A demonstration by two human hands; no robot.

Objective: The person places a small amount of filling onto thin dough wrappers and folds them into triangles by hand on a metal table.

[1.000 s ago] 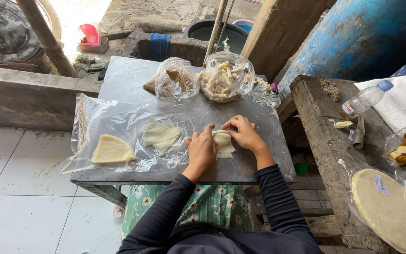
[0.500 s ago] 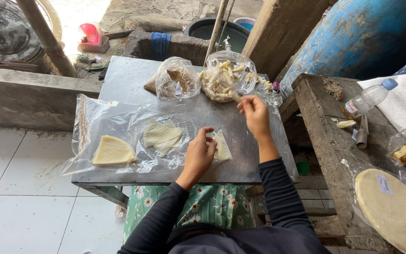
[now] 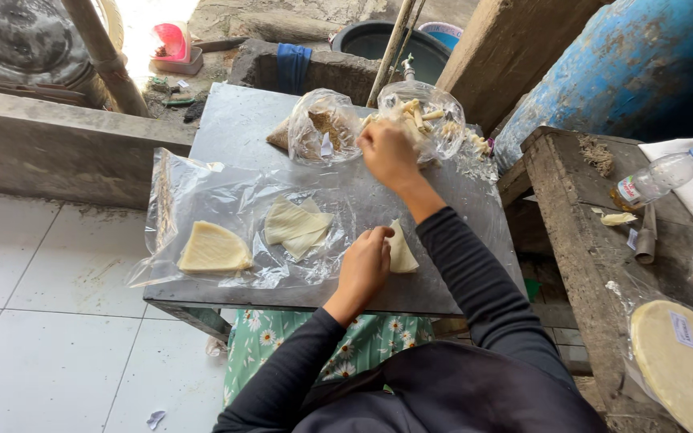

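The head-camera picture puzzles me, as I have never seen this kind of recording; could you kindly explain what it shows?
There is no machine here: a person wears a camera on the head, so you look down along two dark-sleeved arms at a grey table. The left hand rests on a pale folded wrapper near the table's front edge. The right hand reaches into a clear bag of pale strips at the far edge; what it grips is hidden. Beside that stands a second clear bag of brownish filling. On a clear plastic sheet lie a yellowish folded triangle and some loose wrappers. A wooden bench on the right carries a plastic bottle.
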